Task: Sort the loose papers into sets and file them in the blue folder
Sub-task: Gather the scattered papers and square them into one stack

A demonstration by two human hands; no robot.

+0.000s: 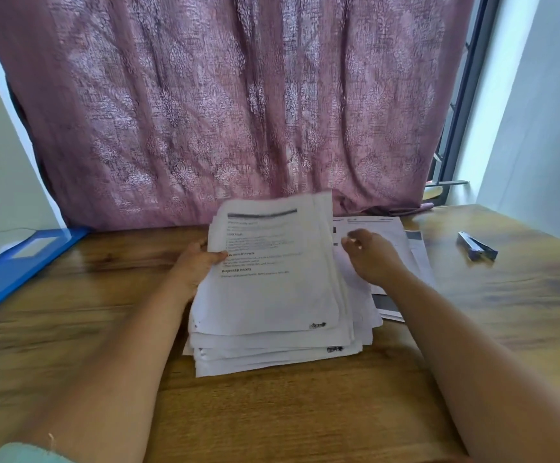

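Loose papers (271, 295) stacked mid-surface (305, 412), top sheets lifted at the left edge, pinched by the left hand (198, 265). Right hand (373, 255) loosely curled above a second spread of sheets (402, 242), gripping nothing. Blue folder (21, 262) far left; stapler (477, 250) far right.

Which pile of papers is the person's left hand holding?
The nearer, thicker pile in the middle; the left hand grips its left edge. The flatter pile lies behind, to the right.

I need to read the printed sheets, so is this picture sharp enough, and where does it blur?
Head view: text on the top sheet is smeared, only bold headings legible; the table edges streak with motion blur; daylight comes through the curtain.
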